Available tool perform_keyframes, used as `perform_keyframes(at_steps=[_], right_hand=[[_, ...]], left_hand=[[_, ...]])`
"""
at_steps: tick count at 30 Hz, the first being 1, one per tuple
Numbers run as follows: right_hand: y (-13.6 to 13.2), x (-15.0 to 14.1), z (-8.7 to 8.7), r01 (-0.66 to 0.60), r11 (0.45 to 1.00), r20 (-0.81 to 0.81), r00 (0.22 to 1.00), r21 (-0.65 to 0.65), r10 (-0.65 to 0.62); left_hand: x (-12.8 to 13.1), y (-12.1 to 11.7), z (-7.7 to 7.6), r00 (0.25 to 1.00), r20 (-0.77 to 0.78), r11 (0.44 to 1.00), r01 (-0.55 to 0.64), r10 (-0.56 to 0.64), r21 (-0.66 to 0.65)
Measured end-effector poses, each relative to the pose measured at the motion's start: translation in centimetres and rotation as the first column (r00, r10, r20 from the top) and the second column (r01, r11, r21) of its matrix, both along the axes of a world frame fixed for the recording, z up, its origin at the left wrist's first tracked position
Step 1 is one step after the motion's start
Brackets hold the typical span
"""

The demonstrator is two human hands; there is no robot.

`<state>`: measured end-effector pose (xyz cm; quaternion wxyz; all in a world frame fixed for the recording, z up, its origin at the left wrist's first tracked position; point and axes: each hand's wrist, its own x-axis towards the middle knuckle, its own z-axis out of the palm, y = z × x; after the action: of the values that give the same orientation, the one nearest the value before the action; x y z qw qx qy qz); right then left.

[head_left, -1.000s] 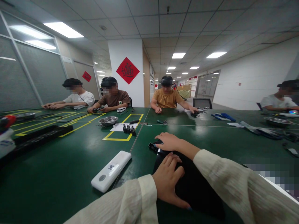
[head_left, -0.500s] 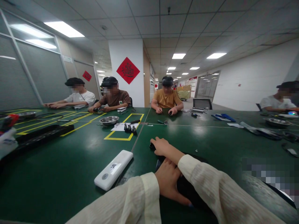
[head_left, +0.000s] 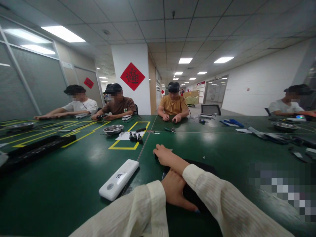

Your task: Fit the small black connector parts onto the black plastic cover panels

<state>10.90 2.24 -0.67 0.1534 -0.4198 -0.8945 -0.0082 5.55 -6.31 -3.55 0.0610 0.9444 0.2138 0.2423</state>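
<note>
My left hand (head_left: 176,192) lies flat with its fingers stretched out on a flat black object (head_left: 195,197) on the green table (head_left: 74,177) in front of me. My right hand (head_left: 164,155) reaches over it, fingers curled down on a small black part (head_left: 156,156) at the far end of that object; what it grips is mostly hidden. My right sleeve crosses over the left hand. A white oblong device (head_left: 118,179) with a label lies to the left of my hands.
Three people sit across the table, and a fourth at the far right, handling small items. A metal bowl (head_left: 113,129), paper and small black parts (head_left: 135,137) lie in a yellow taped rectangle. A long black tray (head_left: 37,149) sits at left; tools and a bowl (head_left: 284,126) at right.
My right hand has drawn back toward me and slightly left along the black object. The view has shifted a little. The person opposite pulled an arm in and brought both hands together.
</note>
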Motion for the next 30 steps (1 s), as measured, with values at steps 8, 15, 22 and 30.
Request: perform_keyframes(at_steps=[8,15,22,30], right_hand=[[1.6,2.4,2.2,0.065,0.994,-0.642,0.759,-0.091,-0.108],[0.5,9.8,0.2,-0.079,0.941,-0.889,0.362,-0.329,-0.281],[-2.1,14.5,-3.5,-0.250,0.887,-0.898,-0.110,-0.389,-0.426],[-3.3,14.6,-2.4,-0.184,0.891,-0.855,-0.254,-0.415,-0.451]], left_hand=[[0.3,0.3,-0.3,0.999,0.040,0.998,-0.039,0.037,0.058],[0.4,0.7,-0.2,0.999,0.036,0.998,-0.019,0.017,0.052],[-0.8,1.8,1.4,0.991,0.134,0.999,0.010,-0.005,-0.036],[-1.4,4.0,1.1,0.854,0.280,0.898,-0.410,0.439,-0.160]])
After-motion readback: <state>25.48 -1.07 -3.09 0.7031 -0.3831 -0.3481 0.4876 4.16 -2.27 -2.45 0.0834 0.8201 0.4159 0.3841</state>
